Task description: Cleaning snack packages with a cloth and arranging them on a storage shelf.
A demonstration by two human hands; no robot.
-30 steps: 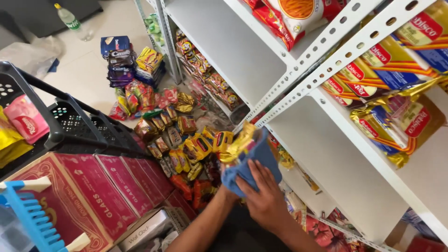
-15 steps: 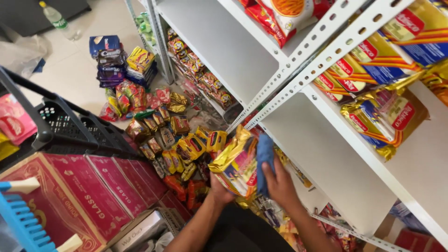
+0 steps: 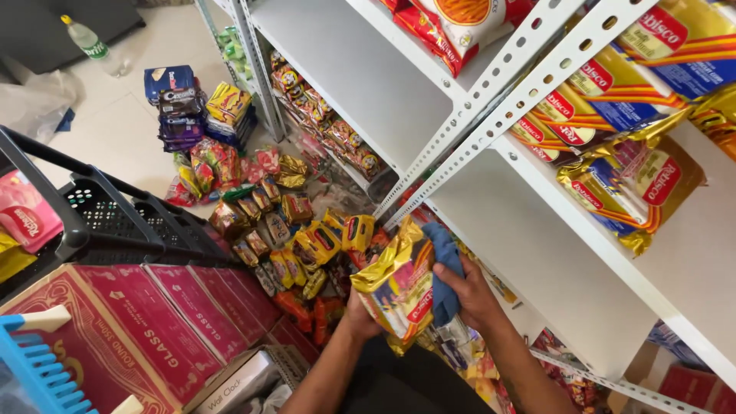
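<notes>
Down low, gold snack pack (image 3: 399,287) in hands (image 3: 468,295).

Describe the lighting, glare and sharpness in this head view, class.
Head view: bright, even light; glare on the gold packet that the left hand holds beside the right hand gripping a blue cloth; straight shelf rails run steeply slanted; centre sharp, edges softer.

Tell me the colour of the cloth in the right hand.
Blue cloth, pressed against the gold snack pack; head view.

Your left hand (image 3: 360,314) grips glossy gold foil packet (image 3: 399,287); your right hand (image 3: 471,295) presses soft matt blue cloth (image 3: 445,276) on it. White painted metal shelf (image 3: 537,253), smooth; black plastic basket (image 3: 115,222), perforated; red cardboard boxes (image 3: 153,322), matt.
</notes>
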